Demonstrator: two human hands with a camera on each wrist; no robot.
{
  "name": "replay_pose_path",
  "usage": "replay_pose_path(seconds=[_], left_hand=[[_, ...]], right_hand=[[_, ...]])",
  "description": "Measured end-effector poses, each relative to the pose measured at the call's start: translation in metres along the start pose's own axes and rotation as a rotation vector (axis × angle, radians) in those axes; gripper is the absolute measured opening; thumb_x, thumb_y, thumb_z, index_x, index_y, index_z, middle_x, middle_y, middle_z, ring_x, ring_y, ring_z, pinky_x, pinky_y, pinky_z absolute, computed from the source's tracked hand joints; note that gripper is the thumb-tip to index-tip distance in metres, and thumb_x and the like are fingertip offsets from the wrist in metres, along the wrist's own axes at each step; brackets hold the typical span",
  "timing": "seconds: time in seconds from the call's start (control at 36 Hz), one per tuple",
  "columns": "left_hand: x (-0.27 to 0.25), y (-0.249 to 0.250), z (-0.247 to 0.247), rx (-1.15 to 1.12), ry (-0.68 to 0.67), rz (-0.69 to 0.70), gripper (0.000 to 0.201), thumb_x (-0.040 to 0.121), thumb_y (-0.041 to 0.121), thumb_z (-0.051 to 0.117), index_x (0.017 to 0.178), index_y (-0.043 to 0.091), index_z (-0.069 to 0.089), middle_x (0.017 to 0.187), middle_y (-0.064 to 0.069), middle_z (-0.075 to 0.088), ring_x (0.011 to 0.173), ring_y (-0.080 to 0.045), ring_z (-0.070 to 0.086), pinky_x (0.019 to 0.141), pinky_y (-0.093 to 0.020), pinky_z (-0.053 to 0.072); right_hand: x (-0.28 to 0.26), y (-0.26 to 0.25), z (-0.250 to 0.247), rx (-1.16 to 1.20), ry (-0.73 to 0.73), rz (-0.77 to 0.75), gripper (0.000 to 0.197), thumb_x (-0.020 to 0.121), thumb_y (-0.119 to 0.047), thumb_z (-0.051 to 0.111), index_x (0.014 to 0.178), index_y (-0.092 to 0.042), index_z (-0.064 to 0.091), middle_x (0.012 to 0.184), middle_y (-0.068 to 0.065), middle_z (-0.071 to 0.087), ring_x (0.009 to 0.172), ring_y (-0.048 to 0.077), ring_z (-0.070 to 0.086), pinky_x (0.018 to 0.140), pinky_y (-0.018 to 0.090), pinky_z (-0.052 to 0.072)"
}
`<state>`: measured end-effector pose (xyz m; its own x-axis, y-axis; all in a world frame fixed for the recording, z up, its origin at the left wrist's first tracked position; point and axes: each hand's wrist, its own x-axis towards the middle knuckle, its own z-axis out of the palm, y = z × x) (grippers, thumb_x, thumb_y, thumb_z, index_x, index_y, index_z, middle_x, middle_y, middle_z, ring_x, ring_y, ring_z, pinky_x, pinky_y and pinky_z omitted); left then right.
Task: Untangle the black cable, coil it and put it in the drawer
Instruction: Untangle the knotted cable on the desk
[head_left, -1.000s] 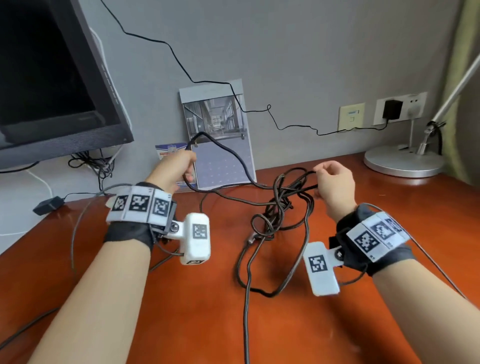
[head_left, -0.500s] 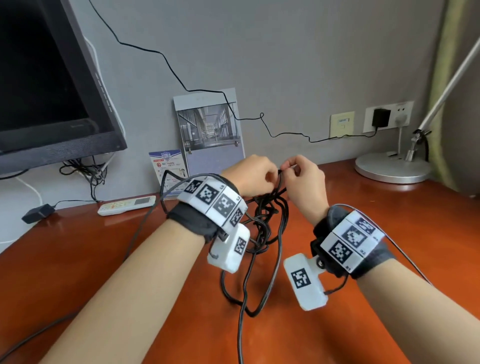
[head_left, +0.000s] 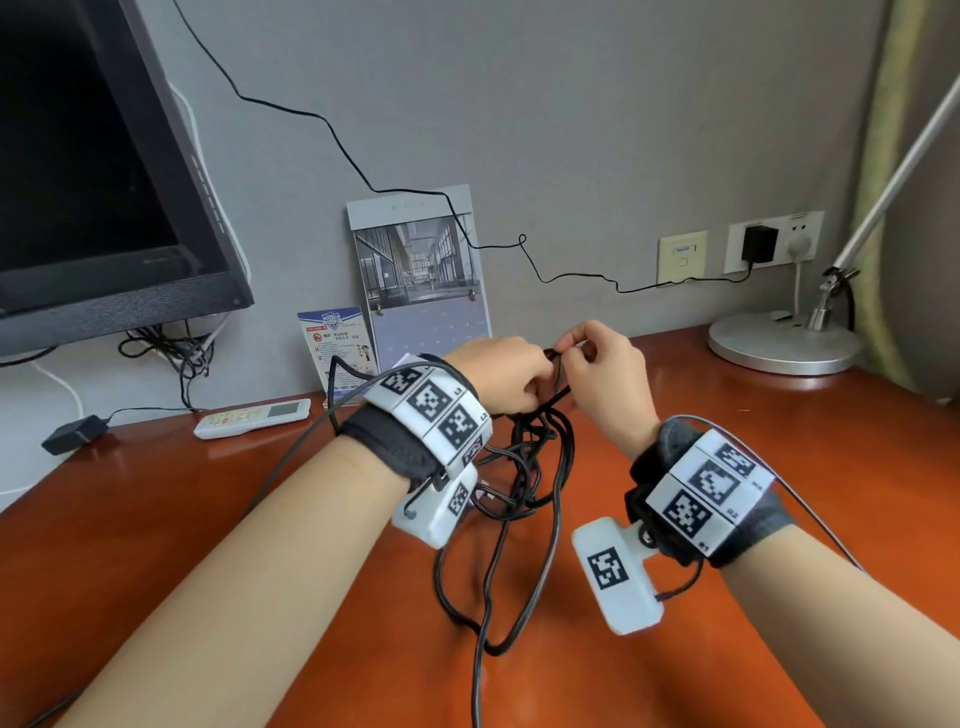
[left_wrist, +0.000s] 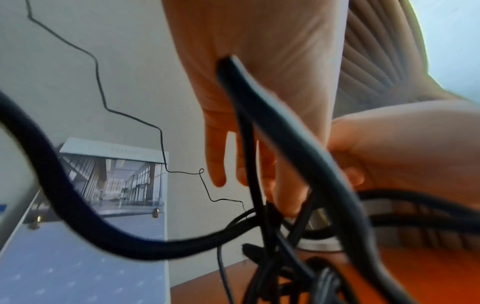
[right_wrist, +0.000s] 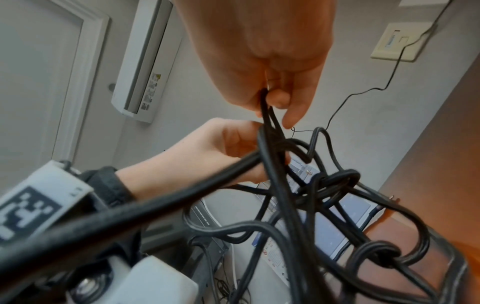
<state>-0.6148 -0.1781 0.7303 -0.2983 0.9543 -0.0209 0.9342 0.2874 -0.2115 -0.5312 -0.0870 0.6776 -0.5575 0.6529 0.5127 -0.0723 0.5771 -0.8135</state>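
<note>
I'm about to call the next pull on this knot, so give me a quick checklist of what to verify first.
1. Right hand pinches a black cable strand: ok.
2. Left hand grip on the cable: ok.
3. Tangle loosened: not ok, knots show in the right wrist view.
4. Cable clear of the remote: ok.
5. Free end located: cannot tell.
6. Drawer open: cannot tell, not in view.

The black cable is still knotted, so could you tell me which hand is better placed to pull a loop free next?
Probably the right hand: it pinches a loop at the top of the black cable, while the left hand grips the bundle.
</note>
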Motion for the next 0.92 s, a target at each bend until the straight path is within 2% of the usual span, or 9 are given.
replay_pose_path(seconds=[0.08, 0.19, 0.33, 0.47, 0.56, 0.67, 0.75, 0.83, 0.92], left_hand=[[-0.001, 0.0, -0.002, 0.119, -0.002, 0.063, 0.016, 0.089, 0.017, 0.052, 0.098, 0.023, 0.063, 0.092, 0.004, 0.059, 0.084, -0.018, 0.055, 0.066, -0.028, 0.037], [-0.002, -0.003, -0.007, 0.109, 0.115, 0.058, 0.007, 0.081, 0.018, 0.055, 0.082, 0.018, 0.062, 0.087, -0.002, 0.062, 0.077, -0.023, 0.056, 0.058, -0.029, 0.039], [-0.011, -0.027, -0.026, -0.219, 0.436, -0.152, 0.02, 0.083, 0.01, 0.057, 0.097, 0.005, 0.07, 0.09, -0.011, 0.07, 0.08, -0.024, 0.064, 0.081, -0.035, 0.052], [-0.028, -0.063, -0.046, -0.605, 0.804, -0.396, 0.009, 0.083, 0.004, 0.062, 0.091, 0.008, 0.063, 0.071, -0.008, 0.061, 0.053, -0.02, 0.059, 0.043, -0.023, 0.05], [-0.04, -0.088, -0.054, -0.77, 0.922, -0.497, 0.017, 0.086, 0.004, 0.06, 0.076, 0.015, 0.051, 0.073, -0.006, 0.059, 0.049, -0.014, 0.061, 0.035, -0.019, 0.047], [-0.057, -0.113, -0.055, -0.93, 1.073, -0.618, 0.027, 0.089, 0.002, 0.053, 0.072, 0.019, 0.041, 0.077, -0.011, 0.057, 0.048, -0.014, 0.063, 0.039, -0.023, 0.051], [-0.073, -0.135, -0.05, -1.011, 1.213, -0.771, 0.026, 0.088, 0.002, 0.049, 0.07, 0.019, 0.041, 0.079, -0.013, 0.058, 0.056, -0.02, 0.067, 0.04, -0.025, 0.053], [-0.093, -0.161, -0.033, -1.006, 1.261, -0.943, 0.021, 0.086, 0.003, 0.052, 0.069, 0.016, 0.048, 0.077, -0.015, 0.061, 0.062, -0.031, 0.069, 0.045, -0.03, 0.056], [-0.113, -0.176, -0.015, -0.949, 1.241, -1.058, 0.017, 0.085, 0.008, 0.057, 0.068, 0.011, 0.058, 0.062, -0.008, 0.064, 0.057, -0.019, 0.07, 0.057, -0.037, 0.059]], right_hand=[[0.0, 0.0, -0.002, -0.029, -0.029, -0.008, 0.019, 0.084, -0.001, 0.043, 0.084, -0.01, 0.059, 0.057, -0.006, 0.053, 0.062, 0.03, 0.063, 0.061, 0.041, 0.054], [0.001, 0.001, -0.003, -0.094, -0.03, -0.006, 0.018, 0.085, -0.003, 0.043, 0.082, -0.01, 0.059, 0.061, -0.004, 0.054, 0.064, 0.029, 0.058, 0.06, 0.033, 0.049], [0.003, 0.004, -0.008, -0.157, -0.002, 0.041, 0.021, 0.088, -0.009, 0.044, 0.081, -0.015, 0.063, 0.072, 0.007, 0.06, 0.07, 0.031, 0.059, 0.066, 0.032, 0.047], [0.003, 0.018, -0.018, -0.155, -0.013, 0.146, 0.028, 0.083, -0.006, 0.042, 0.071, -0.022, 0.062, 0.08, 0.008, 0.064, 0.075, 0.037, 0.063, 0.077, 0.044, 0.054], [0.0, 0.025, -0.024, -0.145, -0.011, 0.201, 0.033, 0.081, -0.006, 0.041, 0.072, -0.025, 0.066, 0.072, 0.004, 0.062, 0.068, 0.035, 0.062, 0.069, 0.045, 0.056], [0.002, 0.03, -0.026, -0.159, 0.005, 0.224, 0.036, 0.081, -0.004, 0.039, 0.077, -0.024, 0.069, 0.074, 0.004, 0.064, 0.041, 0.012, 0.056, 0.044, 0.02, 0.049], [0.006, 0.032, -0.027, -0.162, 0.04, 0.241, 0.036, 0.081, -0.002, 0.04, 0.085, -0.014, 0.073, 0.071, 0.006, 0.062, 0.054, 0.023, 0.057, 0.06, 0.031, 0.055], [0.008, 0.035, -0.028, -0.159, 0.065, 0.266, 0.035, 0.083, -0.001, 0.04, 0.084, -0.014, 0.073, 0.076, 0.008, 0.063, 0.047, 0.02, 0.053, 0.041, 0.021, 0.048], [0.01, 0.034, -0.027, -0.137, 0.093, 0.271, 0.035, 0.084, -0.001, 0.039, 0.082, -0.017, 0.07, 0.081, 0.007, 0.066, 0.036, 0.016, 0.053, 0.032, 0.017, 0.044]])
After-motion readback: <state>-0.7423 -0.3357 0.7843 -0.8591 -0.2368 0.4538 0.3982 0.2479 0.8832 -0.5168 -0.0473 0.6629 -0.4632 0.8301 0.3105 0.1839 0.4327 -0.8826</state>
